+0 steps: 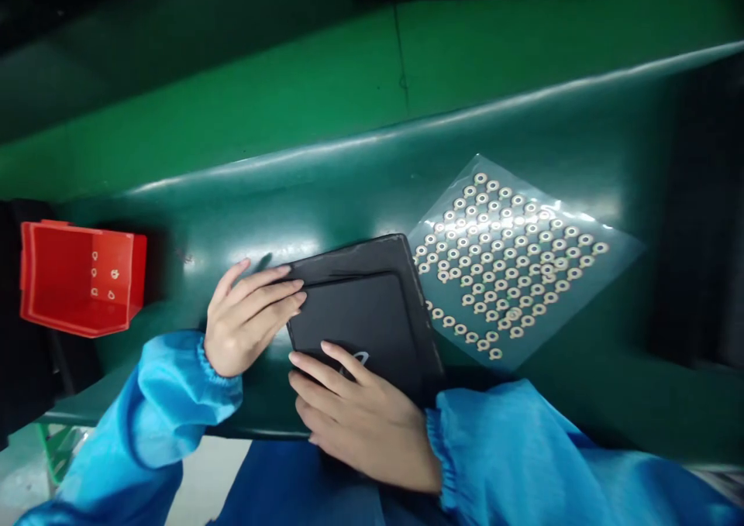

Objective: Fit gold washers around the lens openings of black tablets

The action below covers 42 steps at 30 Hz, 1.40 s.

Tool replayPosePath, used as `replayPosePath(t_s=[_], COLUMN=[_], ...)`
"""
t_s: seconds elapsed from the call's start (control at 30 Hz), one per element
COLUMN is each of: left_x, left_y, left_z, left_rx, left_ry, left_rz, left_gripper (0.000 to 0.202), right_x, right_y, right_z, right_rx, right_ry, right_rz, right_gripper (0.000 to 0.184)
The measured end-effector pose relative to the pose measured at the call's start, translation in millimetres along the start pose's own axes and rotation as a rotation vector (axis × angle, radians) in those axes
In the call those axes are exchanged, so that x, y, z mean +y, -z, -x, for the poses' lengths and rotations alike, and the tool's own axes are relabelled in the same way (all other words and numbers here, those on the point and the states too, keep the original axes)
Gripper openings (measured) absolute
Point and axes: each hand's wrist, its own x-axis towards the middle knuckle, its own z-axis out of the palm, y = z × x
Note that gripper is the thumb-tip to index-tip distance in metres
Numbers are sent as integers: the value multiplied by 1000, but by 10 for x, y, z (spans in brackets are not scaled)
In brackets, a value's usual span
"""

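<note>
While both hands are lying over the black case [357,261], that case is occupying the near part of the green worktop [232,201], directly in front of the person. The left hand [247,321] is reaching in from the side, with its fingers extended close together and their tips touching the left edge of the case. The right hand [360,417] is resting across the lower part of the dark panel [354,313], its fingers slightly spread and its fingertips pointing left. Whether either of the hands is gripping cannot be told (the palms are facing away from the camera). A pale curved mark [363,355] is showing on the panel, partly behind the right fingers.

To the right of the case, a clear sheet [601,269] is lying at an angle on the worktop, carrying ring-shaped pieces [477,268] in slanting rows. At the far left, a red bin [63,278] is standing well apart from the case, with several small pale pieces [115,273] showing inside. Blue sleeves [505,433] with gathered cuffs are covering both forearms.
</note>
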Motion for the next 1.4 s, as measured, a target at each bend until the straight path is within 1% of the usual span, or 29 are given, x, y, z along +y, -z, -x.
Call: replayPosePath(t_s=[0.03,0.1,0.17,0.23,0.3,0.4,0.47,0.53,0.57,0.6,0.67,0.73,0.77,0.8,0.83,0.87,0.9,0.97,1.0,1.03,1.07,1.1,1.2,1.23,1.27,1.3,1.33,1.4], left_x=[-47,-104,-112,-89,-59,-34,-34,-37,-38,-38,-39,-48,-54,-58,-57,-49,-33,14,38,57,68,68,14,-17,-50,-83,-115,-169], left_y=[35,71,60,15,-37,-77,-64,-30,-13,0,10,3,0,0,5,18,37,88,115,139,156,168,171,169,169,170,173,179], left_z=[-50,-112,-114,-62,15,109,121,89,65,41,8,1,2,4,2,-5,-17,-58,-83,-108,-132,-153,-182,-179,-170,-156,-138,-93], left_rx=[-19,-42,-19,13,31,51,42,10,6,19,80,158,176,178,170,165,171,244,290,320,340,349,337,323,298,265,239,217], left_ry=[4,83,183,226,212,148,101,82,102,153,326,506,568,606,620,600,545,404,359,353,399,495,875,985,1068,1112,1121,1088], left_rz=[72,221,318,366,374,302,218,192,213,254,364,465,513,553,575,573,548,466,437,444,507,620,1097,1229,1325,1392,1446,1513], left_gripper=[21,16,15,16,19,26,31,32,29,24,14,8,5,5,5,4,3,5,7,8,6,4,23,29,33,34,35,34], right_x=[4,9,8,5,5,14,16,14,16,25,78,204,300,416,546,680,809,1009,1069,1101,1108,1098,1044,1037,1041,1052,1066,1092], right_y=[8,21,28,30,28,21,23,47,73,113,241,431,537,639,728,798,844,867,852,826,797,769,727,730,740,756,775,814], right_z=[-5,-14,-18,-14,-7,-8,-21,-32,-31,-21,31,128,190,254,316,371,415,463,469,467,459,450,432,428,424,416,406,377], right_rx=[1,7,5,4,4,10,16,40,79,143,324,513,576,604,607,582,544,468,444,431,425,423,412,399,381,358,329,274], right_ry=[1,0,-1,-4,-9,-15,-9,-4,-7,-13,-60,-178,-260,-343,-416,-465,-496,-511,-506,-498,-491,-484,-471,-475,-484,-499,-521,-566], right_rz=[-3,-7,-10,-16,-24,-31,-42,-82,-129,-198,-381,-508,-505,-451,-363,-263,-173,-65,-38,-14,15,48,122,129,126,115,99,61], right_gripper=[25,24,23,23,23,23,22,20,19,19,19,17,15,14,15,16,17,18,17,16,15,14,12,12,12,13,13,11])
